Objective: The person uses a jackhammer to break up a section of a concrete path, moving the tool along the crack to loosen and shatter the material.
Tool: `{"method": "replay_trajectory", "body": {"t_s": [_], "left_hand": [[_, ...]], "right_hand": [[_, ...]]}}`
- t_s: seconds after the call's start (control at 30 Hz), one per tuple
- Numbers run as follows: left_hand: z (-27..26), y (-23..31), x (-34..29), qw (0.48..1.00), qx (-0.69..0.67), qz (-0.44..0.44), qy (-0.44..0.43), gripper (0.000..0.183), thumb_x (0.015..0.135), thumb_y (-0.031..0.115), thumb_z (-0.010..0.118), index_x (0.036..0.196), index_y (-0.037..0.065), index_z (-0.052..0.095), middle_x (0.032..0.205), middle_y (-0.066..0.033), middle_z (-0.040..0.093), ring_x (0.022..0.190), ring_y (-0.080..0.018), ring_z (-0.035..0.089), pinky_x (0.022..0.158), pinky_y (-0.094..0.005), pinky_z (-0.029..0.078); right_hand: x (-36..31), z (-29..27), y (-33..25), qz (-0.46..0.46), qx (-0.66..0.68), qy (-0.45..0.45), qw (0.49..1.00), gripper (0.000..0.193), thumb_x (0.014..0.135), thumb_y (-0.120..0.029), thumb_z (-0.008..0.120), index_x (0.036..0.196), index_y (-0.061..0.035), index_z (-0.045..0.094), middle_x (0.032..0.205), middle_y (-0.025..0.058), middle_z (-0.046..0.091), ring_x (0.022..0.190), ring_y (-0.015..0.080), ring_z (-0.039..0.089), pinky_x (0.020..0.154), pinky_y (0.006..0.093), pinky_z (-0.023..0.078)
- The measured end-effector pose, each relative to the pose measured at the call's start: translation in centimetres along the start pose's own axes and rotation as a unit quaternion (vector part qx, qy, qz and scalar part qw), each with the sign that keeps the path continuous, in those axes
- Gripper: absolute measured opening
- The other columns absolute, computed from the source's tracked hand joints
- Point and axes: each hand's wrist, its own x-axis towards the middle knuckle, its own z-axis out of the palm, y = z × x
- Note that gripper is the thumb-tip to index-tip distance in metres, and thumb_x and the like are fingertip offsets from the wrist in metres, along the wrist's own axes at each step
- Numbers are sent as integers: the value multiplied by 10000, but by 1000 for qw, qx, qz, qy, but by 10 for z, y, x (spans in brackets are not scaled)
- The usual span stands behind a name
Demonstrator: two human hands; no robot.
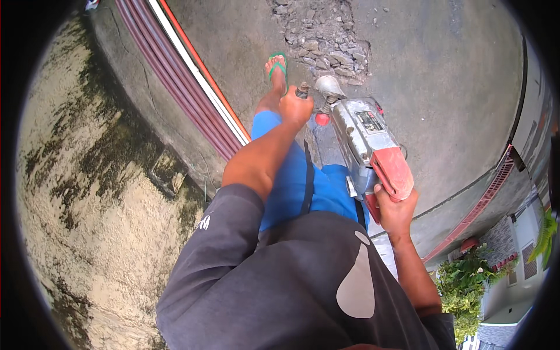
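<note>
A worn grey demolition hammer [357, 125] with a red rear handle is held in front of my body, its nose pointing away from me. My right hand [398, 211] is closed around the red rear handle. Out to the left of the tool's nose, my left hand [296, 109] grips the side handle, whose dark ribbed end sticks out past my fist. A dusty, pale cup-shaped piece [330, 86] sits at the front of the hammer. No chisel tip can be made out. Beyond the nose runs a strip of broken concrete [332, 49] with loose grey rubble.
Several maroon pipes [169, 64], a white pipe [192, 65] and an orange pipe [201, 61] lie along the left. A rough, mould-stained wall [99, 221] rises beside them. My foot in a green flip-flop [279, 65] stands near the rubble. A red grating [475, 210] and plants [466, 289] are at right.
</note>
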Motion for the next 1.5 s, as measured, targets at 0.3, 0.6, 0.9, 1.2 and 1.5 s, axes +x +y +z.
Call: {"method": "replay_trajectory", "body": {"t_s": [0.3, 0.6, 0.9, 1.2, 1.5], "left_hand": [[4, -4, 1, 1000, 5, 8, 20, 346, 749, 269, 749, 1012, 57, 674, 935, -262, 724, 951, -458, 694, 882, -518, 545], [15, -12, -6, 999, 17, 5, 40, 358, 737, 265, 741, 1012, 43, 684, 905, -275, 718, 918, -462, 697, 869, -528, 545], [25, -18, -16, 998, 21, 28, 60, 281, 750, 254, 727, 911, 30, 669, 859, -272, 713, 869, -465, 698, 830, -539, 547], [35, -24, -24, 995, 19, 47, 84, 311, 752, 300, 733, 914, 44, 666, 841, -257, 715, 848, -456, 701, 813, -533, 550], [49, -33, -31, 995, 5, 39, 96, 329, 750, 322, 736, 920, 51, 657, 804, -238, 714, 818, -445, 704, 791, -530, 551]], "right_hand": [[-1, 3, -7, 0, 23, 6, 1000, 225, 835, -23, 716, 1045, 56, 706, 929, 90, 735, 843, 135, 680, 761, 299, 533], [-3, -4, 22, -14, 19, -33, 999, 300, 828, -2, 712, 1119, 65, 681, 1017, 108, 729, 942, 155, 680, 844, 294, 525], [-1, -13, 51, -8, 15, -38, 999, 283, 829, -8, 728, 1099, 62, 679, 982, 112, 736, 923, 152, 685, 830, 292, 528], [-6, -18, 65, -17, 48, -32, 998, 284, 829, -5, 726, 1102, 59, 683, 1001, 96, 736, 924, 132, 673, 835, 287, 527], [1, -31, 89, -19, 72, -94, 993, 294, 823, -3, 728, 1107, 54, 679, 1002, 99, 732, 928, 138, 670, 843, 284, 521]]}}
